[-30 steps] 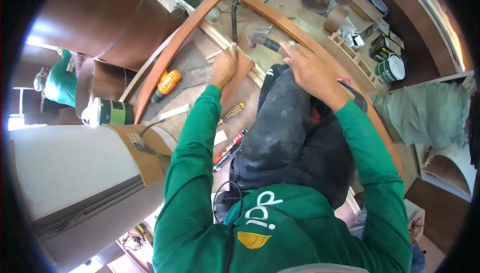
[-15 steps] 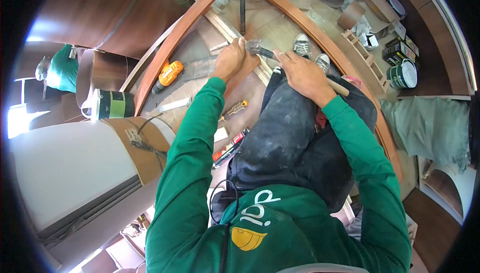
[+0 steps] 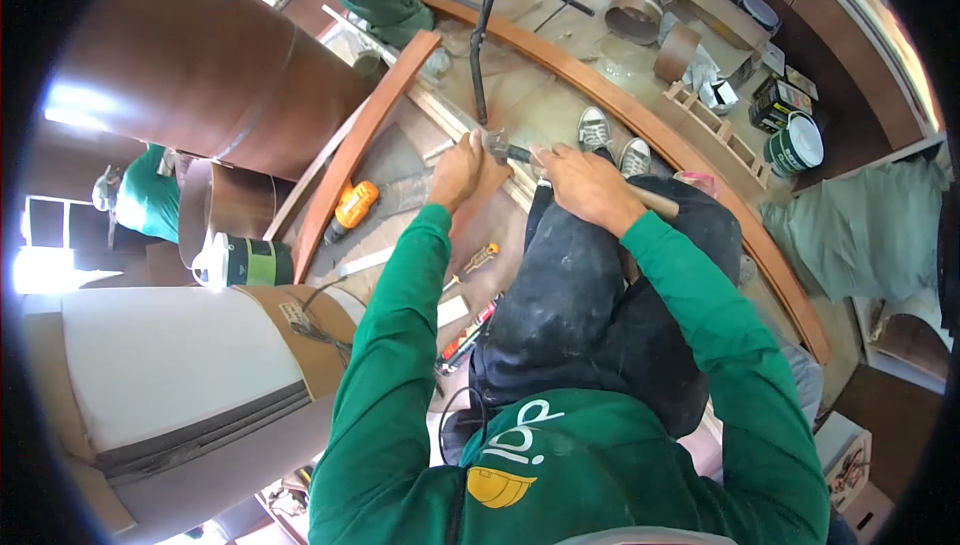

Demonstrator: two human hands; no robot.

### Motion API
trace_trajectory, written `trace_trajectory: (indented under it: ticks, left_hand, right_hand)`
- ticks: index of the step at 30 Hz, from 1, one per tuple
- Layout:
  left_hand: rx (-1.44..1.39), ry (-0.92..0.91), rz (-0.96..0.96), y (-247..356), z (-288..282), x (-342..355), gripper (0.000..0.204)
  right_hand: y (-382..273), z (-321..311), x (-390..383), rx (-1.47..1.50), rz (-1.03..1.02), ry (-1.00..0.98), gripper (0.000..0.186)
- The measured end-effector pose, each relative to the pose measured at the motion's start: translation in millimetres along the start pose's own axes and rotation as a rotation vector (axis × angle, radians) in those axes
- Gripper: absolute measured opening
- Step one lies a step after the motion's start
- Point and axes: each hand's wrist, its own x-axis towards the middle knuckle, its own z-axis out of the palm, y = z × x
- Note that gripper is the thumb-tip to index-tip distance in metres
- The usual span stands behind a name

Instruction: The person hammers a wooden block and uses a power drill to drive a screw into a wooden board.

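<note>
1. The right hand (image 3: 590, 185) is closed around the wooden handle of a hammer (image 3: 520, 153); the handle's end pokes out behind the wrist, and the metal head lies just beside the left hand.
2. The left hand (image 3: 458, 170) presses on a pale wooden strip (image 3: 455, 123) that runs diagonally across the floor. Its fingers curl down at the hammer head; whether they pinch a nail there is too small to tell.
3. The person crouches in dark trousers and grey sneakers (image 3: 612, 140) on a dusty concrete floor (image 3: 560, 85).
4. A curved brown wooden arc (image 3: 700, 170) sweeps past the feet on the right, and a second curved board (image 3: 355, 160) lies on the left.
5. Near the left forearm lie an orange power tool (image 3: 352, 207), a screwdriver (image 3: 478, 259) and a red-handled tool (image 3: 470, 335).
6. A green and white container (image 3: 240, 261) stands beside a large curved veneered panel (image 3: 200, 55).
7. At upper right are rolls of brown edge banding (image 3: 640, 13) and a green paint can (image 3: 795, 145).
8. Another person in green (image 3: 145, 200) stands at the far left.
</note>
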Motion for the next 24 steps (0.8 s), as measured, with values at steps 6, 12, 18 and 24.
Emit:
trace_trajectory:
  ticks: [6, 12, 18, 24]
  left_hand:
    - [-0.211, 0.109, -0.067, -4.9, -32.6, -16.1, 0.07]
    - [-0.658, 0.04, 0.1, 80.4, -108.3, -37.7, 0.071]
    - [-0.783, 0.007, 0.163, 114.6, -160.9, -77.8, 0.072]
    - [-0.813, 0.273, 0.3, 143.0, -171.6, -108.9, 0.073]
  right_hand:
    - [-27.1, -41.9, -105.2, 0.413, 0.155, 0.182, 0.027]
    - [-51.2, 15.1, -226.9, 0.551, 0.398, 0.033, 0.034]
    - [-63.4, -40.5, -195.1, 0.399, 0.304, 0.423, 0.059]
    - [-98.2, -67.8, -98.9, 1.238, 0.113, 0.317, 0.072]
